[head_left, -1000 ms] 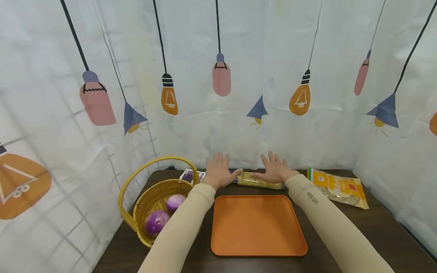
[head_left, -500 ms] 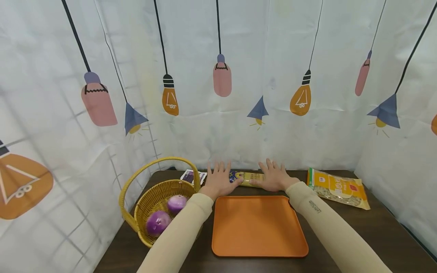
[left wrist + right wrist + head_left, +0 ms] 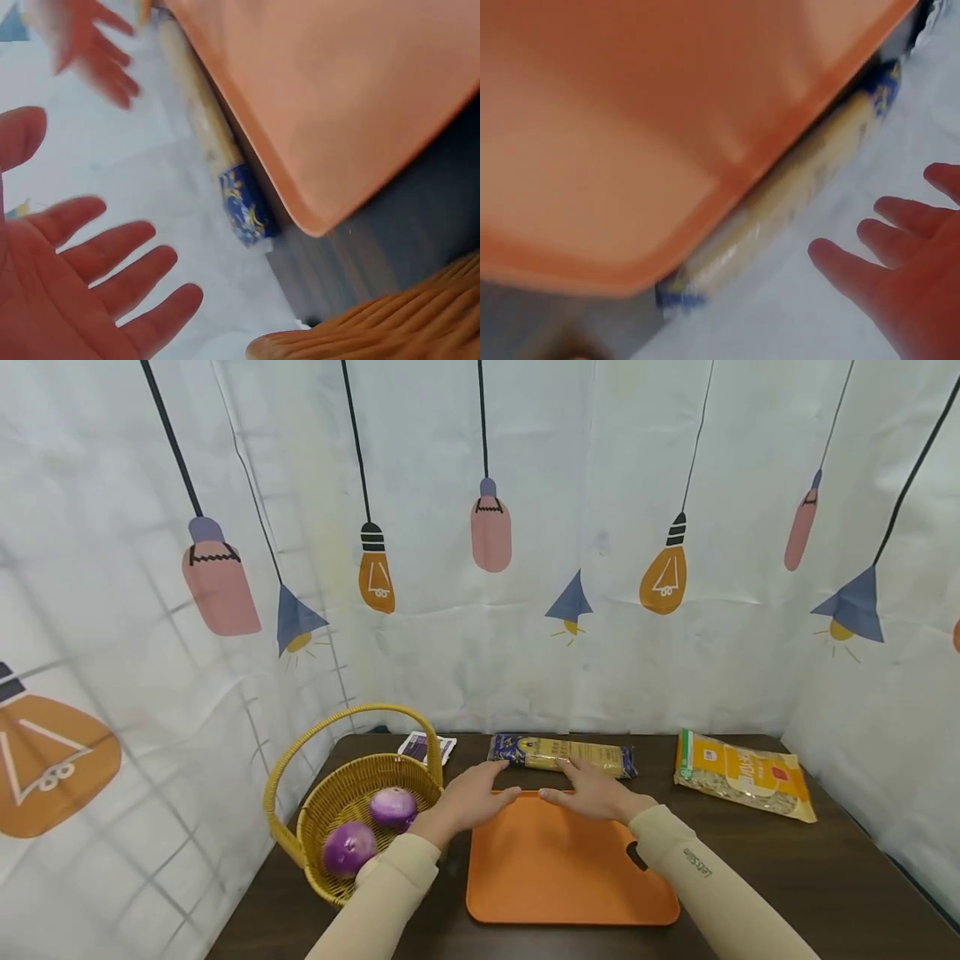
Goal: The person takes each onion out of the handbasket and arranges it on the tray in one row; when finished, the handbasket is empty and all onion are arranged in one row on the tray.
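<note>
Both hands hover over the far part of the orange tray, palms turned toward each other and nothing held. My left hand is near the tray's far left corner, its fingers spread and straight in the left wrist view. Opposite it, my right hand overlaps the tray's far edge, fingers extended in the right wrist view. Just behind the tray lies a long blue and yellow packet that looks like dried noodles. A yellow wicker basket beside my left forearm holds purple onions; the sleeve hides part of it.
A yellow and orange bag with a see-through part lies at the back right of the dark table. Behind the basket is a small purple and white packet. A white curtain printed with lamps closes off the back and sides.
Both hands have come back from the rear of the table toward me, over the tray, and turned from palms down to palms facing. The long packet is now uncovered. The objects stay put.
</note>
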`<state>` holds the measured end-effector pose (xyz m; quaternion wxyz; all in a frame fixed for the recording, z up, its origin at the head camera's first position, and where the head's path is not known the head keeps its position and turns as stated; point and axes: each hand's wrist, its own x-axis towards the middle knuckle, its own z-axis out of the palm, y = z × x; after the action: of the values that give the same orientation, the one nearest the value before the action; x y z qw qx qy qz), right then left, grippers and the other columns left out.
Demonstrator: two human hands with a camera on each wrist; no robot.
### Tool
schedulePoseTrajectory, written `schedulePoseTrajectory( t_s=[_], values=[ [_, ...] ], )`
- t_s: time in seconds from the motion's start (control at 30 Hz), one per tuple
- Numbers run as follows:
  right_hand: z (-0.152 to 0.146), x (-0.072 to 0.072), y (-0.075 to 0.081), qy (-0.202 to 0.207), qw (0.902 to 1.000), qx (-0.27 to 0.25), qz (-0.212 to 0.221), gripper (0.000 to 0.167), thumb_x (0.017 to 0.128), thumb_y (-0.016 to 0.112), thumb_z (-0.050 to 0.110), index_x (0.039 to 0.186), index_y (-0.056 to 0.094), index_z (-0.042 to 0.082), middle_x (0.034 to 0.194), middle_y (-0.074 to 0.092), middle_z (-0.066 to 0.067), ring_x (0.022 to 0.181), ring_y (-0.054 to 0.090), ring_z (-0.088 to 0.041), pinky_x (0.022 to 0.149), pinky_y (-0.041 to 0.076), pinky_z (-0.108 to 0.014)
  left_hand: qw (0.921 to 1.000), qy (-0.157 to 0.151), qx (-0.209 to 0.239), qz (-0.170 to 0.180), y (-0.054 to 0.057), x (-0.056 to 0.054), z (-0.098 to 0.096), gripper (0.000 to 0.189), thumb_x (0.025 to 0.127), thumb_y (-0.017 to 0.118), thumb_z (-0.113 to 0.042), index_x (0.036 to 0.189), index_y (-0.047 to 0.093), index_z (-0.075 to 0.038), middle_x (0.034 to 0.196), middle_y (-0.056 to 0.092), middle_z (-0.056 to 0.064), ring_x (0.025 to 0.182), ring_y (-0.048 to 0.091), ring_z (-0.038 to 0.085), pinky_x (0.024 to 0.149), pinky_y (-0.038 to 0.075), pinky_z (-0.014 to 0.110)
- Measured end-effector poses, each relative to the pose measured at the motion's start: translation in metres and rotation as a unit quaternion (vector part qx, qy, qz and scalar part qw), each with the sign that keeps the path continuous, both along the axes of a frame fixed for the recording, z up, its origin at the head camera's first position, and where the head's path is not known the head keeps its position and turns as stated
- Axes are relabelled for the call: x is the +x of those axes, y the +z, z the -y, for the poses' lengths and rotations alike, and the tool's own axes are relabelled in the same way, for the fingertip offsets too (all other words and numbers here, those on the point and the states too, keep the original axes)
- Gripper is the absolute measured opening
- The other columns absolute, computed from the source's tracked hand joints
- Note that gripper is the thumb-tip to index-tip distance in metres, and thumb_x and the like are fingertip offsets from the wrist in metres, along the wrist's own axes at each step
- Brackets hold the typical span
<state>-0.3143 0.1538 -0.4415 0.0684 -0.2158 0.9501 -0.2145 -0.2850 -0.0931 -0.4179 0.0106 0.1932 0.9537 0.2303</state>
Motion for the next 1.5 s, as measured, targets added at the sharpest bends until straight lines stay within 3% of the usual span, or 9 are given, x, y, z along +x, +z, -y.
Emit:
schedulePoseTrajectory(
  t_s=[0.57, 0.83, 1.0, 1.1, 1.23, 1.33, 1.4, 1.43, 1.5],
  values=[
    [0.069, 0.044, -0.009, 0.106, 0.9923, -0.063, 0.011, 0.070, 0.095, 0.048, 0.059, 0.149, 0.042, 0.015, 0.155, 0.033, -0.013, 0.137, 0.039, -0.034, 0.104, 0.037, -0.054, 0.9802, 0.045, 0.186, -0.048, -0.015, 0.057, 0.053, 0.032, 0.098, 0.055, -0.042, 0.121, 0.067, -0.023, 0.108, 0.068, -0.001, 0.095, 0.062, 0.018, 0.082, 0.051, 0.041],
    [0.105, 0.058, -0.010, 0.143, 0.9848, -0.084, -0.050, 0.058, 0.096, 0.056, 0.046, 0.145, 0.046, 0.018, 0.155, 0.034, -0.010, 0.138, 0.038, -0.030, 0.106, 0.037, -0.049, 0.9375, 0.137, 0.306, -0.094, -0.012, 0.062, 0.092, 0.025, 0.099, 0.057, -0.031, 0.116, 0.070, -0.018, 0.115, 0.069, 0.000, 0.104, 0.065, 0.022, 0.089, 0.051, 0.043],
    [0.126, 0.066, -0.011, 0.170, 0.9760, -0.099, -0.093, 0.051, 0.098, 0.056, 0.041, 0.142, 0.051, 0.017, 0.155, 0.036, -0.006, 0.136, 0.042, -0.027, 0.105, 0.039, -0.046, 0.9060, 0.176, 0.341, -0.179, -0.010, 0.067, 0.111, 0.020, 0.100, 0.056, -0.023, 0.110, 0.072, -0.016, 0.110, 0.072, 0.000, 0.096, 0.067, 0.013, 0.081, 0.051, 0.023],
    [0.138, 0.069, -0.015, 0.182, 0.9709, -0.106, -0.114, 0.047, 0.098, 0.056, 0.039, 0.140, 0.053, 0.017, 0.152, 0.040, -0.005, 0.134, 0.044, -0.025, 0.105, 0.040, -0.044, 0.8507, 0.171, 0.370, -0.332, -0.006, 0.071, 0.121, 0.016, 0.095, 0.059, -0.007, 0.101, 0.074, -0.006, 0.099, 0.074, 0.008, 0.089, 0.065, 0.005, 0.076, 0.046, 0.014],
    [0.150, 0.070, -0.021, 0.179, 0.9697, -0.103, -0.131, 0.047, 0.098, 0.056, 0.040, 0.139, 0.053, 0.018, 0.149, 0.044, -0.003, 0.133, 0.045, -0.023, 0.105, 0.040, -0.042, 0.7048, 0.173, 0.421, -0.544, 0.009, 0.079, 0.131, 0.016, 0.086, 0.054, 0.005, 0.084, 0.069, 0.012, 0.083, 0.071, 0.017, 0.081, 0.064, 0.004, 0.075, 0.046, 0.015],
    [0.155, 0.070, -0.027, 0.166, 0.9723, -0.098, -0.132, 0.048, 0.098, 0.055, 0.043, 0.139, 0.053, 0.018, 0.149, 0.043, -0.002, 0.133, 0.045, -0.022, 0.105, 0.041, -0.041, 0.6021, 0.213, 0.449, -0.624, 0.024, 0.086, 0.132, 0.021, 0.083, 0.052, 0.000, 0.075, 0.065, 0.014, 0.077, 0.069, 0.015, 0.080, 0.063, 0.008, 0.080, 0.046, 0.020],
    [0.157, 0.070, -0.030, 0.158, 0.9737, -0.098, -0.132, 0.049, 0.098, 0.054, 0.044, 0.139, 0.054, 0.018, 0.149, 0.043, -0.001, 0.133, 0.045, -0.022, 0.104, 0.041, -0.041, 0.5681, 0.246, 0.454, -0.641, 0.030, 0.090, 0.133, 0.022, 0.082, 0.051, -0.004, 0.078, 0.064, 0.014, 0.080, 0.067, 0.011, 0.082, 0.060, 0.009, 0.083, 0.043, 0.022],
    [0.157, 0.069, -0.031, 0.155, 0.9749, -0.099, -0.126, 0.049, 0.098, 0.053, 0.044, 0.139, 0.053, 0.018, 0.150, 0.043, -0.001, 0.133, 0.044, -0.021, 0.104, 0.041, -0.042, 0.5628, 0.259, 0.454, -0.640, 0.031, 0.092, 0.134, 0.023, 0.082, 0.051, -0.005, 0.081, 0.063, 0.015, 0.083, 0.066, 0.010, 0.085, 0.060, 0.011, 0.084, 0.043, 0.024],
    [0.158, 0.069, -0.032, 0.152, 0.9757, -0.099, -0.123, 0.049, 0.098, 0.052, 0.044, 0.139, 0.053, 0.018, 0.150, 0.042, -0.001, 0.134, 0.044, -0.021, 0.104, 0.041, -0.042, 0.5764, 0.281, 0.451, -0.621, 0.027, 0.093, 0.139, 0.026, 0.080, 0.051, -0.005, 0.091, 0.062, 0.015, 0.093, 0.065, 0.007, 0.091, 0.057, 0.013, 0.085, 0.041, 0.025]
  ],
)
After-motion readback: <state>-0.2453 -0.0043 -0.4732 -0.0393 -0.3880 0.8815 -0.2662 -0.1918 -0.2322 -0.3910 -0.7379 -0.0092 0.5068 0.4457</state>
